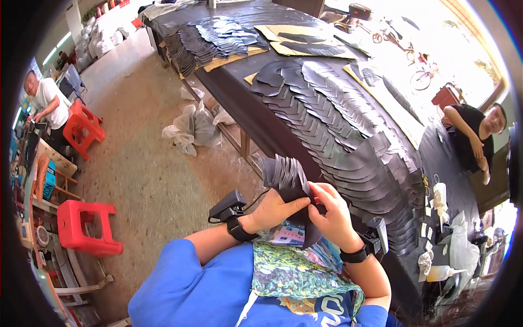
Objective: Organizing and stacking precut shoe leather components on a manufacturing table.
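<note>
In front of my waist, my left hand (pixel 272 211) is closed around a fanned stack of thin black cut pieces (pixel 285 177), which look like leather or a similar sheet material. Its thumb presses on the face of the stack. Thumb and fingers of my right hand (pixel 334 217) close on the right edge of the same stack; how many pieces they pinch is hidden. A dark piece hangs down below the hands over my patterned apron (pixel 305 272). Right beside my hands, long overlapping rows of similar black pieces (pixel 365 169) cover the dark table (pixel 234 101).
More black pieces (pixel 218 41) lie on cardboard at the table's far end. Glue-type bottles (pixel 440 199) and a clear plastic bag (pixel 463 240) sit at right. Red stools (pixel 87 226) and plastic bags (pixel 193 128) are on the floor. One person sits left, another right.
</note>
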A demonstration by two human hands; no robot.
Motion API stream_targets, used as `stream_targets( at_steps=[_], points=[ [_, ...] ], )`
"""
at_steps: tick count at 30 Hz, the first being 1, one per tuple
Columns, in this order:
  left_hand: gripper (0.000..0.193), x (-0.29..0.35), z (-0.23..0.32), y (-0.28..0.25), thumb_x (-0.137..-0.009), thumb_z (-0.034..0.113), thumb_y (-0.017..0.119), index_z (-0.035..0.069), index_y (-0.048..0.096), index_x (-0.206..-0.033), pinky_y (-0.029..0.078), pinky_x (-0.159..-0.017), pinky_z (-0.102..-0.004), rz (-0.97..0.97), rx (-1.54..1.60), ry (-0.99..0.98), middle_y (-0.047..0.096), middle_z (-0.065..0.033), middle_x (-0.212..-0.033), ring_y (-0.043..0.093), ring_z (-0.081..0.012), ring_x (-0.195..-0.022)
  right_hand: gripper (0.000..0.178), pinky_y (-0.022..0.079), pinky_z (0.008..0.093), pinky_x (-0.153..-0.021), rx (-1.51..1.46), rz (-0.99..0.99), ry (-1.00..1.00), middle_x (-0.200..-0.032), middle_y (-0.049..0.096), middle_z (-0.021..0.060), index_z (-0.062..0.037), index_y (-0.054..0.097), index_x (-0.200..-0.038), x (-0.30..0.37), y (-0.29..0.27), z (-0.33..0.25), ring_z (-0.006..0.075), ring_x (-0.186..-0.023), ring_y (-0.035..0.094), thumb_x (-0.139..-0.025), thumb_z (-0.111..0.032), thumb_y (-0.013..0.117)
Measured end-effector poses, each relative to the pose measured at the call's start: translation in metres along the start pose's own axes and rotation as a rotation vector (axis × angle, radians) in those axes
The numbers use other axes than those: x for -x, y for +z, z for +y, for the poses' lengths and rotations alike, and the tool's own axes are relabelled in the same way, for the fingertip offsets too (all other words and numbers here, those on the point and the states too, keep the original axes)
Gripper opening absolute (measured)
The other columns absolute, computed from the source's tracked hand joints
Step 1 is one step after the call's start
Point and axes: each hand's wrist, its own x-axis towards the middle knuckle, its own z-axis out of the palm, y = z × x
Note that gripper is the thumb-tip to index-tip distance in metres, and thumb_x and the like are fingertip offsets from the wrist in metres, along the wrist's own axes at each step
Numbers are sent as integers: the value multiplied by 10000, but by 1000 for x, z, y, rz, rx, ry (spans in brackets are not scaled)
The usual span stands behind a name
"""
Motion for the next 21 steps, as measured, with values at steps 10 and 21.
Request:
stream_targets(
  at_steps=[10,21],
  points=[
    [184,-25,-13,-9,-793,82,609,23,569,-963,428,-679,-218,120,6,-133,564,23,-882,489,-46,-805,295,426,323,-782,1,-52,14,-1006,512,174,43,503,-1084,-24,-3,20,311,-902,521,-800,-25,465],
    [237,-51,-22,-14,-777,198,613,-3,593,-901,445,-612,-274,236,-176,-234,600,-40,-761,536,-106,-705,291,473,334,-671,338,48,-107,-902,558,111,-10,562,-986,-55,-1,46,277,-782,558,-696,-33,583]
  ],
)
